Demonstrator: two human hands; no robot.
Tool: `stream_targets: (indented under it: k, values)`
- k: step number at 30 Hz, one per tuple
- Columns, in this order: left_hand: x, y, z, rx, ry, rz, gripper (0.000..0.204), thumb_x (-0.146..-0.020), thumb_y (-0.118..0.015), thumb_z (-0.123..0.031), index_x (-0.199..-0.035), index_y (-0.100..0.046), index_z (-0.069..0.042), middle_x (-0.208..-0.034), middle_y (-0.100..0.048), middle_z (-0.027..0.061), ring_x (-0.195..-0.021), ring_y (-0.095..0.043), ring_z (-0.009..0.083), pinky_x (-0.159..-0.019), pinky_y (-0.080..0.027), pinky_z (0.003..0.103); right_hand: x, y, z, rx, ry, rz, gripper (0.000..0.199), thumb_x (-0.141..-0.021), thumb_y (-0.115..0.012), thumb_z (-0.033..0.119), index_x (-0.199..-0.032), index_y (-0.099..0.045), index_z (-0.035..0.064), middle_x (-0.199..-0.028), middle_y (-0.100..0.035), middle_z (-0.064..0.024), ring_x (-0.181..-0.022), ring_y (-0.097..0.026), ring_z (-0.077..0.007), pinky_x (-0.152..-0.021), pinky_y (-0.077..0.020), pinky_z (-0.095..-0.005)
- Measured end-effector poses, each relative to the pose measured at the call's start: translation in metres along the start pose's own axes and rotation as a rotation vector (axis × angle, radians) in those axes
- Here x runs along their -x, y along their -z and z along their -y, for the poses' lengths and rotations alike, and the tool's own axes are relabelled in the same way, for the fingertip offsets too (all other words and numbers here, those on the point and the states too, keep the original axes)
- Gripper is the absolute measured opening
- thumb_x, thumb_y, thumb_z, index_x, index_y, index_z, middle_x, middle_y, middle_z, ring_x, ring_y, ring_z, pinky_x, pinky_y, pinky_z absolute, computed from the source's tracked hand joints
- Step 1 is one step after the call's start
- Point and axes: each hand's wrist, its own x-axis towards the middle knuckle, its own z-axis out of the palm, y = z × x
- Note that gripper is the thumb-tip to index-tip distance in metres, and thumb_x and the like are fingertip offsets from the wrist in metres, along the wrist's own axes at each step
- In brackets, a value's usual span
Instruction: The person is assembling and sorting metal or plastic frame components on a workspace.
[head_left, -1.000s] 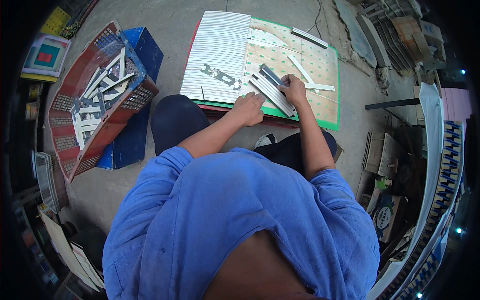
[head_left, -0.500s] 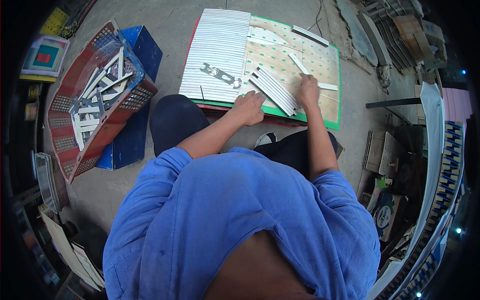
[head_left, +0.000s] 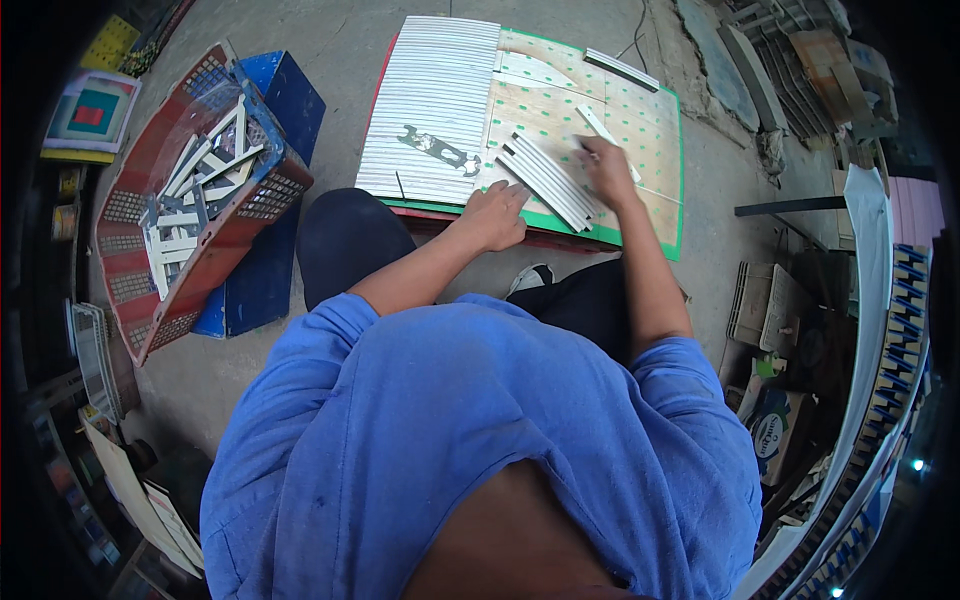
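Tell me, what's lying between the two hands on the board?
In the head view, a bundle of white strips lies between the left hand and the right hand.

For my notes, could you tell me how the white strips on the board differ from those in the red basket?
The strips on the board lie flat, side by side in a neat parallel row, by both hands. The strips in the red basket are piled loosely, crossing at many angles, untouched. Both look like slim white bars.
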Motion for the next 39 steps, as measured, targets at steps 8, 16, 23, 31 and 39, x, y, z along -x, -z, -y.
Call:
stream_targets:
  k: [8, 16, 23, 31, 39]
  values:
    - [0.001, 0.008, -0.003, 0.009, -0.006, 0.027, 0.048, -0.077, -0.048, -0.021, -0.121, -0.046, -0.002, -0.125, -0.047, 0.0167, -0.118, -0.041, 0.0336, -0.095, -0.038, 0.043, -0.01, -0.016, 0.009, -0.015, -0.092, 0.124, 0.017, -0.081, -0.056, 0.018, -0.088, -0.066, 0.0054, -0.084, -0.061, -0.0181, -0.08, -0.058, -0.034, -0.074, -0.0456, -0.0395]
    - [0.001, 0.006, -0.003, 0.0, 0.004, 0.008, 0.048, -0.077, -0.048, -0.021, -0.121, -0.046, -0.002, -0.126, -0.046, 0.0164, -0.118, -0.04, 0.0332, -0.094, -0.038, 0.043, -0.001, -0.023, -0.019, 0.187, -0.087, -0.067, 0.02, -0.079, -0.056, 0.018, -0.089, -0.065, 0.0037, -0.094, -0.06, -0.0171, -0.087, -0.057, -0.0332, -0.075, -0.0457, -0.0396]
    - [0.002, 0.0, 0.001, -0.017, -0.019, -0.013, 0.047, -0.076, -0.048, -0.021, -0.12, -0.046, -0.003, -0.124, -0.048, 0.0162, -0.118, -0.041, 0.0332, -0.093, -0.039, 0.044, 0.003, -0.009, -0.009, 0.199, -0.206, 0.011, 0.02, -0.077, -0.055, 0.017, -0.088, -0.066, 0.0047, -0.095, -0.062, -0.0146, -0.09, -0.057, -0.0306, -0.078, -0.0447, -0.0421]
    - [0.001, 0.003, -0.002, 0.01, -0.012, -0.029, 0.046, -0.076, -0.049, -0.02, -0.119, -0.047, -0.003, -0.118, -0.051, 0.0181, -0.115, -0.044, 0.0347, -0.092, -0.04, 0.044, 0.01, -0.009, 0.013, -0.093, -0.413, 0.181, 0.02, -0.072, -0.064, 0.018, -0.088, -0.068, 0.0066, -0.083, -0.062, -0.018, -0.081, -0.06, -0.0306, -0.074, -0.0469, -0.0367]
    - [-0.002, 0.006, -0.002, 0.006, 0.0, -0.008, 0.047, -0.076, -0.049, -0.02, -0.12, -0.046, -0.003, -0.119, -0.051, 0.0186, -0.116, -0.043, 0.0348, -0.091, -0.041, 0.044, 0.01, -0.018, -0.006, 0.204, -0.231, -0.049, 0.028, -0.078, -0.057, 0.014, -0.103, -0.062, 0.0032, -0.095, -0.06, -0.0181, -0.087, -0.058, -0.0309, -0.076, -0.0461, -0.0369]
